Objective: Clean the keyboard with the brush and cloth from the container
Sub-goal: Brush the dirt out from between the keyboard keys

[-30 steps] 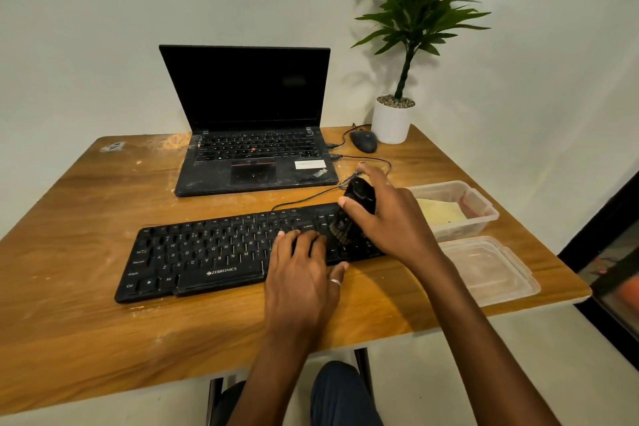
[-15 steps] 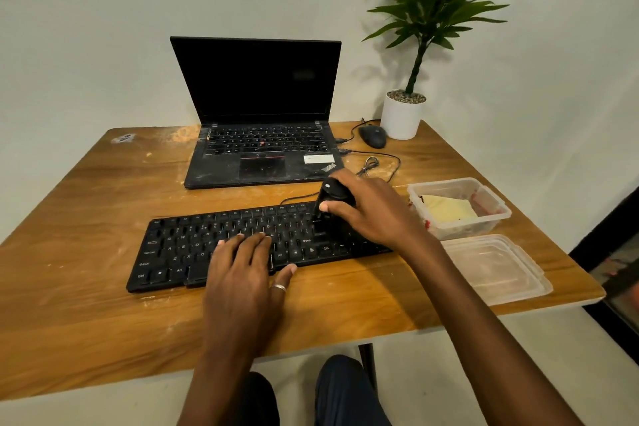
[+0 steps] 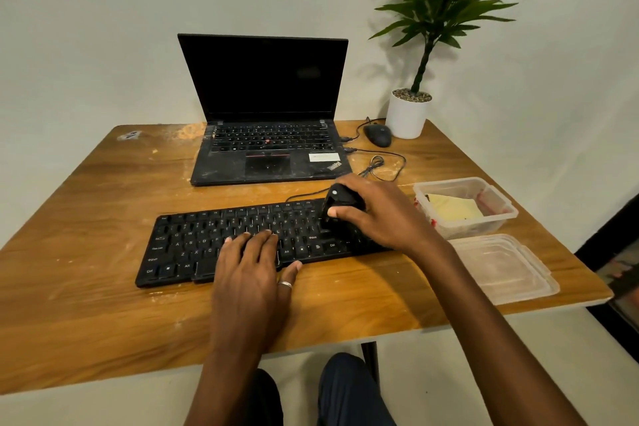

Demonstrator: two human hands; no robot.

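- Keyboard (image 3: 193, 245): black, flat near the middle of the table (image 3: 86, 252), long side roughly along the near edge; its right end is hidden under the right hand.
- Left hand (image 3: 252, 273): fingers straight, resting flat on the lower middle keys; wears a ring (image 3: 285, 284).
- Right hand (image 3: 383, 218): fingers curled round a black brush (image 3: 340, 199), held down on the right part of the keyboard; the bristles are hidden.
- Container (image 3: 501, 214): clear plastic, uncovered, by the right edge, just beside the keyboard's right end; a yellow cloth (image 3: 453, 209) lies inside.
- Lid (image 3: 505, 266): clear, flat at the near right corner, just in front of the container.
- Laptop (image 3: 266, 135): open, screen dark, deck dusty, behind the keyboard toward the far edge.
- Mouse (image 3: 378, 135) and white plant pot (image 3: 406, 117): side by side at the far right corner.
- Cable (image 3: 390, 162): looped between the laptop and the right hand.
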